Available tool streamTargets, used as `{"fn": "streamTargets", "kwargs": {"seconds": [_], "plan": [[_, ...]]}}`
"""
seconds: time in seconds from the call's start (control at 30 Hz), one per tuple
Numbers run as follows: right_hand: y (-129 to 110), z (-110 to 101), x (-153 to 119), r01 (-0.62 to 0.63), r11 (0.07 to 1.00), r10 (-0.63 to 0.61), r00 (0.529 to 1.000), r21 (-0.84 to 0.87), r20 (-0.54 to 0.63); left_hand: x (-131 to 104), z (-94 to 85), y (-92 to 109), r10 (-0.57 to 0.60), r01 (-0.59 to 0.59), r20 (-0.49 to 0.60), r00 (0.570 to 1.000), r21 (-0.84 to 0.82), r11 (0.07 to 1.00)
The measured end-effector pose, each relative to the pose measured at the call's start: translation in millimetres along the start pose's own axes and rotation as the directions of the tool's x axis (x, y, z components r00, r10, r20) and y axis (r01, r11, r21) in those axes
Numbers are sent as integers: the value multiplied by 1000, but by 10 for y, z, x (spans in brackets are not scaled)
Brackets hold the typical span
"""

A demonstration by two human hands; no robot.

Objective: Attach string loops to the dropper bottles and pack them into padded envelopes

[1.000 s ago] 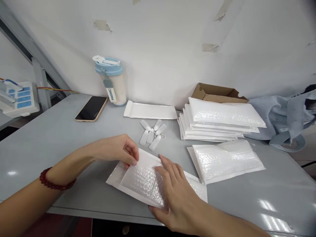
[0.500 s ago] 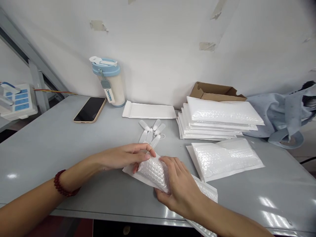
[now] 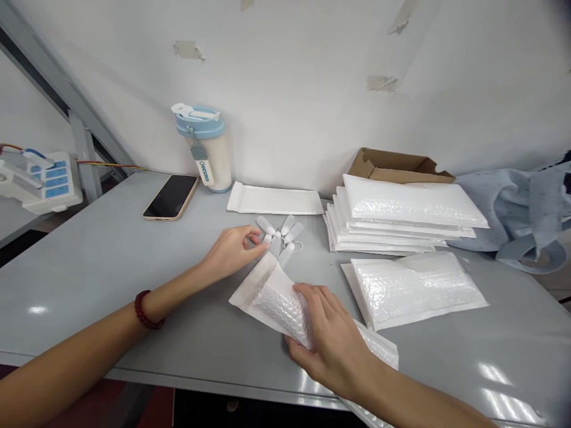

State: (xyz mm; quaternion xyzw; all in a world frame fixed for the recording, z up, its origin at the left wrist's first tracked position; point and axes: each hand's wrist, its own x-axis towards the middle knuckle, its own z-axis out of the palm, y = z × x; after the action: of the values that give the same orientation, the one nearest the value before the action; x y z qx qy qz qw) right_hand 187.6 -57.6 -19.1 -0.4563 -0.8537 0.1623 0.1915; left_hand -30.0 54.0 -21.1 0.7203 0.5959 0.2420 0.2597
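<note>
My right hand (image 3: 328, 333) grips a white bubble-lined mailer (image 3: 276, 300), thumb beneath and fingers on top; its flap end points up and left. Beyond that mailer lies a cluster of small white tags (image 3: 276, 241), one with a thin loop. My left hand (image 3: 236, 249) is at the left edge of the cluster, its thumb and fingertips by one tag. The fingers are curled, and whether they pinch a tag is too small to tell. Another bubble mailer (image 3: 379, 348) sits partly under my right forearm at the table's front edge.
A stack of white mailers (image 3: 405, 208) stands at the right before a cardboard box (image 3: 401, 166), with more mailers (image 3: 414, 288) nearer. One flat mailer (image 3: 279, 200) lies by the wall. A tumbler (image 3: 207, 148), phone (image 3: 172, 197), blue cloth (image 3: 504, 202) and power strip (image 3: 53, 181) are around.
My left hand has left the mailer's open end and moved up to the tags. The mailer's flap now shows unfolded in my right hand. The view has shifted slightly.
</note>
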Motion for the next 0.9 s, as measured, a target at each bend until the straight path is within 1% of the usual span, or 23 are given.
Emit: {"fn": "streamTargets", "kwargs": {"seconds": [0.07, 0.2, 0.27, 0.37, 0.43, 0.5, 0.53, 0.57, 0.6, 0.63, 0.7, 0.73, 0.83, 0.9], "plan": [[-5, -3, -1, 4, 1000, -4, 1000, 5, -4, 21, -13, 26, -19, 19, 27, 999, -25, 1000], [-2, -2, -6, 21, 1000, -21, 1000, 3, -17, 55, -25, 40, -70, 83, 125, 990, -100, 992], [7, 6, -12, 30, 1000, -30, 999, -7, -26, 58, -5, 35, -83, 92, 134, 988, -63, 994], [18, 16, -17, 18, 1000, -18, 999, -6, -33, 39, -6, 31, -88, 86, 114, 990, 17, 996], [19, 15, -16, -2, 1000, 2, 1000, 2, -28, 23, -72, 31, -90, 85, 119, 989, 42, 995], [16, 9, -13, -31, 1000, 31, 999, 7, -20, 9, -202, 34, -105, 93, 171, 980, 79, 993], [14, 6, -11, -43, 999, 43, 999, 9, -18, 4, -283, 37, -121, 101, 223, 967, 97, 990], [13, 4, -8, -53, 999, 53, 998, 11, -15, 0, -368, 40, -133, 110, 308, 942, 92, 990], [13, 3, -6, -59, 998, 59, 998, 12, -13, -3, -451, 43, -141, 123, 395, 908, 72, 990], [14, 3, -3, -61, 998, 61, 998, 11, -11, -5, -526, 45, -148, 139, 453, 879, 55, 989], [16, 5, 0, -58, 998, 58, 998, 3, -11, -8, -640, 37, -161, 177, 508, 846, 18, 984], [17, 6, 1, -56, 998, 56, 998, -3, -12, -8, -678, 27, -164, 189, 519, 839, 4, 982], [19, 6, 1, -62, 998, 62, 998, -15, -14, -11, -739, -9, -143, 195, 564, 813, -33, 980], [21, 5, 0, -73, 997, 73, 997, -16, -15, -18, -768, -14, -116, 190, 604, 788, -60, 980]]}}
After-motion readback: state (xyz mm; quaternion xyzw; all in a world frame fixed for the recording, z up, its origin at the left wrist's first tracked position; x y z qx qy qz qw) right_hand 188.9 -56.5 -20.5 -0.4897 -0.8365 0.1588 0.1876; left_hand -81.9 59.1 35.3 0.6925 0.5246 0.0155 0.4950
